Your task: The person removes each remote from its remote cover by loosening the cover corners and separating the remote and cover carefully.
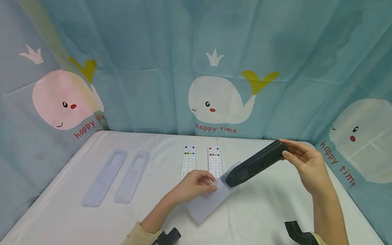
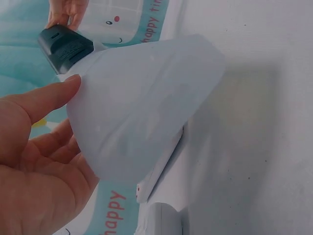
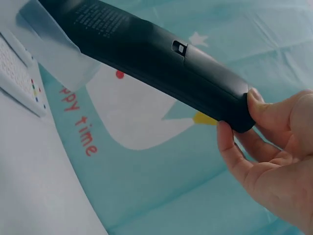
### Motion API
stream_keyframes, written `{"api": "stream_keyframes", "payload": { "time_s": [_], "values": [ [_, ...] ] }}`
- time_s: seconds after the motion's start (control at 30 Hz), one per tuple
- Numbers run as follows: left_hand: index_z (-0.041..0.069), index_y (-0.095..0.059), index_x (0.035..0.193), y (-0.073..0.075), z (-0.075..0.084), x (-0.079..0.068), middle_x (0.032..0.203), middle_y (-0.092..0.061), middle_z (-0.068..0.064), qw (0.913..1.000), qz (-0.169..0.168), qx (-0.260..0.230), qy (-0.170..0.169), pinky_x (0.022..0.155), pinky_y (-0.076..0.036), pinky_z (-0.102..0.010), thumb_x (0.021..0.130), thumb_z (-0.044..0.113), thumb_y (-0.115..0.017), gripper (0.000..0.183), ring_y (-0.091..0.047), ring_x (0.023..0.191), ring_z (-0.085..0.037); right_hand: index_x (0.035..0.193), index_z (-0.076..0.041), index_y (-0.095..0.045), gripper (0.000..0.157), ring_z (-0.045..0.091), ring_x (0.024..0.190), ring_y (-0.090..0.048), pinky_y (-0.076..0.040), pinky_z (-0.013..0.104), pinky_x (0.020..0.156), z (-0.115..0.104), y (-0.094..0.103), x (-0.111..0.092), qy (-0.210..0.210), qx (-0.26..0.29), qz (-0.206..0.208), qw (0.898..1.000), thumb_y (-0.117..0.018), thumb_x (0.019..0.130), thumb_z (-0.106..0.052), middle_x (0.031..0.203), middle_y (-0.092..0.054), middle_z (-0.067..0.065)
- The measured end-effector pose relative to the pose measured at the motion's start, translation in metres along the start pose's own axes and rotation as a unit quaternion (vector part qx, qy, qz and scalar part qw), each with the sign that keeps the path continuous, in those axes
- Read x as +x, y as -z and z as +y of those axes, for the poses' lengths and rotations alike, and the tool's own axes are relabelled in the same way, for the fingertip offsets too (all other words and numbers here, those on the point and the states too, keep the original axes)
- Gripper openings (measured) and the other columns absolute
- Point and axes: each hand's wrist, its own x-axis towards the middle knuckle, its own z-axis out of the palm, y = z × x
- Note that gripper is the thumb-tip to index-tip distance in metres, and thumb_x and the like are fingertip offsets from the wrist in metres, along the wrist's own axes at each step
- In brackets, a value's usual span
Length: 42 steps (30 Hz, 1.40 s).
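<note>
Right hand (image 1: 307, 166): fingers curled round the far end of the long black plastic remote control (image 1: 256, 163), back face up, held off the table and tilted down toward the left.

Left hand (image 1: 196, 185): thumb and fingers pinch the near part of the translucent pale-blue silicone sleeve (image 1: 211, 199), which lies on the white tablecloth (image 1: 275, 211) with its mouth raised. The remote's low end sits right at that mouth; we cannot tell if it has entered.

We judge the step goes best if we hold the mouth wide, line the remote up with the sleeve's length, and push steadily while the left hand pulls back.

Beyond: two white remote controls (image 1: 201, 162) side by side, two more pale sleeves (image 1: 117, 177) well apart at left.
</note>
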Motion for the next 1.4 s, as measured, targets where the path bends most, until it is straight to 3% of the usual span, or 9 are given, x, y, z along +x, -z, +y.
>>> {"api": "stream_keyframes", "payload": {
  "time_s": [0.27, 0.57, 0.97, 1.4],
  "values": [
    [-0.002, -0.071, 0.107, -0.006, -0.001, 0.001, 0.086, -0.073, -0.002, 1.0000, -0.005, -0.005, -0.003, 0.069, -0.055, -0.022, 0.093, 0.012, -0.079, 0.021, -0.068, 0.072, -0.009, 0.130, -0.009, -0.074, 0.036, 0.005, 0.089, -0.070, -0.053, 0.008, 0.089, -0.002, -0.006, -0.001, -0.003, -0.028, -0.012, 1.000, -0.065, 0.099, 0.010, 0.108, -0.075, -0.011],
    [-0.003, -0.070, 0.107, -0.012, -0.002, 0.001, 0.088, -0.073, -0.003, 0.9996, -0.015, -0.024, -0.003, 0.069, -0.056, -0.021, 0.094, 0.010, -0.078, 0.020, -0.068, 0.073, -0.009, 0.129, -0.008, -0.073, 0.035, 0.006, 0.091, -0.071, -0.053, 0.009, 0.091, -0.001, -0.009, -0.001, -0.006, 0.003, -0.016, 1.000, -0.064, 0.100, 0.009, 0.110, -0.076, -0.008],
    [-0.007, -0.068, 0.107, -0.008, 0.000, 0.002, 0.090, -0.073, -0.007, 0.9992, -0.003, -0.040, -0.007, 0.070, -0.063, -0.026, 0.096, 0.002, -0.073, 0.015, -0.072, 0.077, -0.014, 0.128, -0.009, -0.073, 0.040, 0.007, 0.094, -0.072, -0.056, 0.012, 0.089, 0.000, -0.009, 0.000, 0.000, 0.029, -0.042, 0.999, -0.063, 0.098, 0.015, 0.111, -0.075, -0.005],
    [-0.006, -0.069, 0.109, -0.003, 0.000, 0.002, 0.087, -0.073, -0.004, 0.9998, 0.008, -0.021, -0.001, 0.069, -0.060, -0.023, 0.097, 0.003, -0.073, 0.016, -0.070, 0.072, -0.011, 0.127, -0.009, -0.073, 0.041, 0.009, 0.094, -0.077, -0.059, 0.017, 0.088, -0.001, -0.011, 0.002, 0.012, 0.052, -0.061, 0.997, -0.062, 0.097, 0.017, 0.114, -0.076, -0.004]
  ]
}}
